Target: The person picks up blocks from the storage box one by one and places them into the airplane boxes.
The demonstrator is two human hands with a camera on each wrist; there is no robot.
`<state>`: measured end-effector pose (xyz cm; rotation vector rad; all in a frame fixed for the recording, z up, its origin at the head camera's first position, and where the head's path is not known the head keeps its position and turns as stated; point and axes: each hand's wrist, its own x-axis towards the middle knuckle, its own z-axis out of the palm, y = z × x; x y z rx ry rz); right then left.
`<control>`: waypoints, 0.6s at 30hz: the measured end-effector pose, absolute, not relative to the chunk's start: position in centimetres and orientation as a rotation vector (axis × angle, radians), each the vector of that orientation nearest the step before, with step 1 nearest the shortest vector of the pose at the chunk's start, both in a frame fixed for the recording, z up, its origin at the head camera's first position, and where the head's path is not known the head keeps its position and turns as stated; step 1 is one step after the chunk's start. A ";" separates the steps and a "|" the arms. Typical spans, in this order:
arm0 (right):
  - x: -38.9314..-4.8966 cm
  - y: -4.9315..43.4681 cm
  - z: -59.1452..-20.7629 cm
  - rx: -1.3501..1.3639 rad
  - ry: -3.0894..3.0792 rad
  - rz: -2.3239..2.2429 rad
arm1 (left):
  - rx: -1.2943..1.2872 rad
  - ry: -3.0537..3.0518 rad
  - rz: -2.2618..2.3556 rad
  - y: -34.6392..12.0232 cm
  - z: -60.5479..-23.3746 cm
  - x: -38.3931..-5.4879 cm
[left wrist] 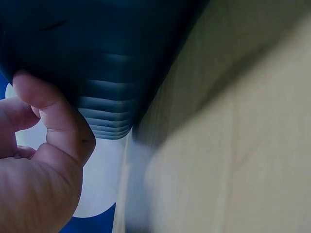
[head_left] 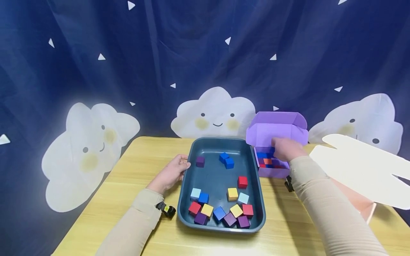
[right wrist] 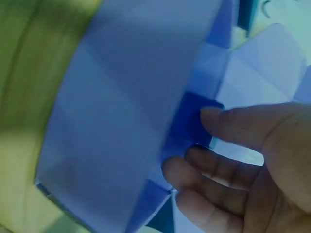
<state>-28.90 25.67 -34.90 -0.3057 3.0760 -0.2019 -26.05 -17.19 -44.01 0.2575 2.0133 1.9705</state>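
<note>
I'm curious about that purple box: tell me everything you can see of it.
The purple box looks like folded cardboard and stands open on the table, right of the dark tray. Its lid is raised at the back, with folded flaps at its edges. Red, orange and blue blocks show inside, partly hidden by the right hand, which holds a blue block at the opening. Whether that hand touches the box is unclear.
</note>
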 end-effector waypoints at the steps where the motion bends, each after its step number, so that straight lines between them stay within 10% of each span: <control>1: -28.9 25.8 -35.2 -0.299 3.094 -0.189 | 0.256 2.012 1.972 -17.2 -44.1 -26.0; 18: -29.1 25.8 -38.0 -0.195 3.055 -0.206 | 0.266 2.024 1.958 -17.3 -44.3 -26.2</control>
